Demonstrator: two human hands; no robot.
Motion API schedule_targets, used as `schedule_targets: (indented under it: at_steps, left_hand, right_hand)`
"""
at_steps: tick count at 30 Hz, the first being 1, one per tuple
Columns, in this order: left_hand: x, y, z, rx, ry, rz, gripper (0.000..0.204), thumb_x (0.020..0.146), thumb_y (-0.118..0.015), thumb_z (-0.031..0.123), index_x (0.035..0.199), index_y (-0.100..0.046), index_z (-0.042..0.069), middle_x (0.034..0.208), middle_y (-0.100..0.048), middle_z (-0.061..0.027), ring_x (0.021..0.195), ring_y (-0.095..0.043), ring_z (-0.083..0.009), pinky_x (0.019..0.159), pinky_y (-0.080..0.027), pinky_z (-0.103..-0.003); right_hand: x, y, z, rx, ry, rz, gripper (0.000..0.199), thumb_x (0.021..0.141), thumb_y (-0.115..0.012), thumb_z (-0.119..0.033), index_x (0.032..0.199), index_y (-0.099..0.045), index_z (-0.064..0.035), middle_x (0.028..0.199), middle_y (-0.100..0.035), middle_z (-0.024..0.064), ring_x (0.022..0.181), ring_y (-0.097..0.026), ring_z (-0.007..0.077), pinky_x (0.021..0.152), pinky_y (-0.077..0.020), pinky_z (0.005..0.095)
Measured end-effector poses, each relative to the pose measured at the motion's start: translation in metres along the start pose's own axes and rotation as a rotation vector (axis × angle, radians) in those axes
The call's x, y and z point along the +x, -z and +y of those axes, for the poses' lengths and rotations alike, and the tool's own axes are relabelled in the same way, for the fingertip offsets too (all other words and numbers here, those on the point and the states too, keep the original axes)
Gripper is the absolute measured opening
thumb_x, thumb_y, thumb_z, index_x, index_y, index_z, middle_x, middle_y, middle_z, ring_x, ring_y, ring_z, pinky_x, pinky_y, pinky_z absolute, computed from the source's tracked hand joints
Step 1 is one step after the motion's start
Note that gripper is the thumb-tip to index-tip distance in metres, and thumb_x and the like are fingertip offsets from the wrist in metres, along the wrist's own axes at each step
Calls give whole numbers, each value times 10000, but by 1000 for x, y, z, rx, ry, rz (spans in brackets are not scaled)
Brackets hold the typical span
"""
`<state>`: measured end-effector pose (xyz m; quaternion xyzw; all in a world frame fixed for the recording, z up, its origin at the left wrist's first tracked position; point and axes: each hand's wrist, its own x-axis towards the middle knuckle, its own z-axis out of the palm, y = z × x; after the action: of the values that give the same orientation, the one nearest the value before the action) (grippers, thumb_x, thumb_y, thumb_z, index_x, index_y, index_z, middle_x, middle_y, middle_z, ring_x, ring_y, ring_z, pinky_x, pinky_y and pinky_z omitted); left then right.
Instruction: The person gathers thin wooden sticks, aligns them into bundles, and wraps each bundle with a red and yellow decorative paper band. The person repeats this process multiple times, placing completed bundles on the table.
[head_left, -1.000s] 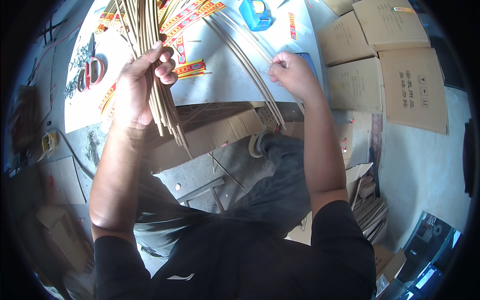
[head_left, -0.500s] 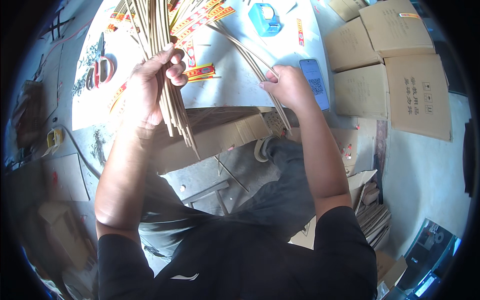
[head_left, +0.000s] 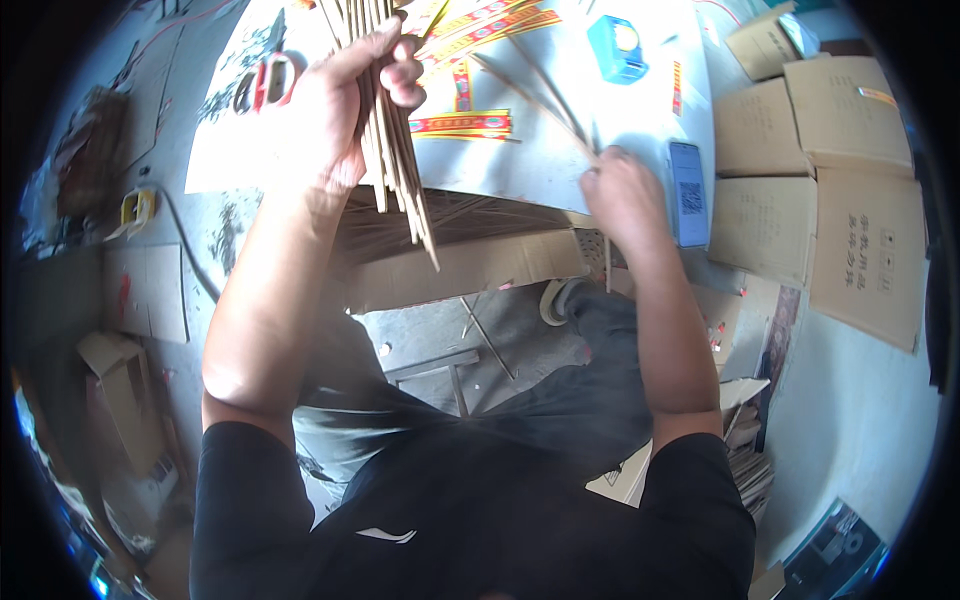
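The left hand (head_left: 335, 105) is closed around a bundle of thin tan sticks (head_left: 395, 150), held upright over the near edge of the white table (head_left: 540, 165), their lower ends hanging past it. The right hand (head_left: 620, 190) pinches 2 or 3 loose sticks (head_left: 535, 95) that lie slanted across the tabletop. A blue phone (head_left: 687, 190) lies just right of that hand, red-and-yellow paper strips (head_left: 465, 125) lie between the hands, and red-handled scissors (head_left: 262, 82) sit left of the bundle.
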<state>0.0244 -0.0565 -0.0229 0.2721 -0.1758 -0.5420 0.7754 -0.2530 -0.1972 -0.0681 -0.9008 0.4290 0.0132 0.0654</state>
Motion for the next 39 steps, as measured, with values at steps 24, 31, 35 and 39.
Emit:
schedule_targets:
  at_steps: [24,31,35,39]
  left_hand:
    - [-23,65,98,-91,-226,-124,206,1101,-519,137,1210,-579,-27,896,-546,-37,696,-496,-76,630,-481,-236]
    - [-19,69,94,-56,-171,-185,191,1096,-531,131,1177,-568,-39,921,-559,-50,704,-520,-79,643,-518,-250]
    - [-18,64,89,-17,-114,-214,170,1098,-534,141,1092,-580,-22,896,-570,-40,693,-541,-79,660,-538,-249]
    - [-20,62,93,-20,-96,-211,186,1094,-545,156,1050,-586,-20,851,-575,-32,682,-543,-80,665,-546,-248]
  right_hand:
    - [-61,-73,-80,201,410,-394,419,953,-711,-269,1321,-626,-89,1340,-630,183,1195,-648,366,967,-554,500]
    - [-89,-156,-81,19,392,-765,306,943,-710,-244,1182,-656,-62,1001,-741,200,970,-723,427,843,-593,519]
    - [-93,-173,-70,131,455,-710,157,913,-701,-158,986,-692,-19,874,-723,226,916,-731,405,773,-579,498]
    - [-65,-114,-66,474,450,-842,171,926,-727,-181,918,-706,-12,796,-715,153,735,-693,250,677,-522,353]
